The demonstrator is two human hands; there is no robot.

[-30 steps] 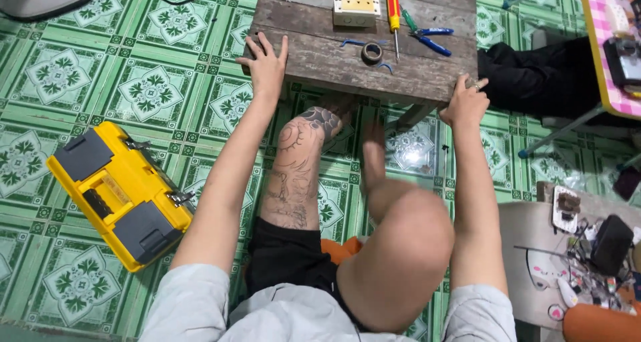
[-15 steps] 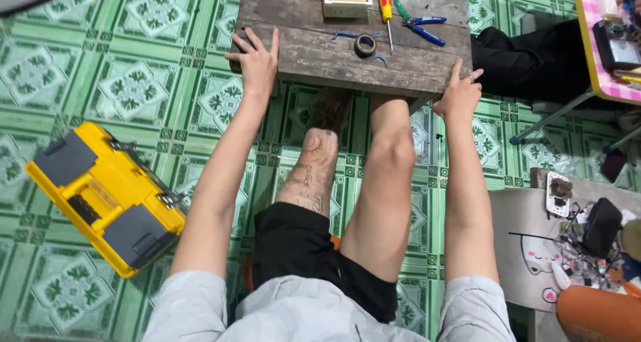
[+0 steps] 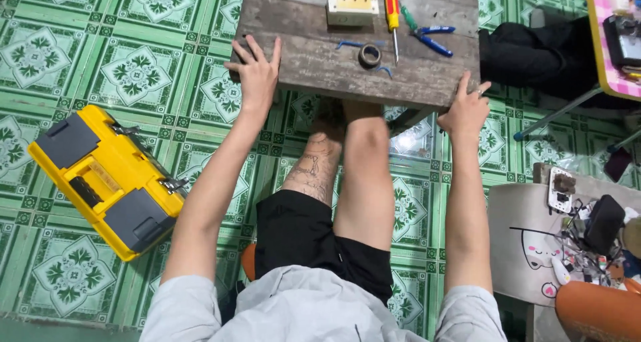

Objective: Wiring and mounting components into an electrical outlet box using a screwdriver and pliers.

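Observation:
A low grey wooden table (image 3: 307, 55) stands in front of me, over my stretched legs. My left hand (image 3: 256, 75) lies flat on its near left corner with fingers spread. My right hand (image 3: 465, 108) grips its near right corner, thumb on top. On the table lie a cream socket box (image 3: 352, 3), a red and yellow screwdriver (image 3: 392, 8), blue-handled pliers (image 3: 431, 38), a roll of black tape (image 3: 369, 55) and bits of blue wire (image 3: 350, 44).
A yellow and grey toolbox (image 3: 107, 178) sits shut on the green patterned tile floor at my left. At the right are a black bag (image 3: 534, 55), a pink table edge (image 3: 604, 42) and a pale stool (image 3: 541, 242) with cluttered electronics.
My right knee has straightened, so both legs now reach under the table. The table sits closer to me and both hands remain on its near corners.

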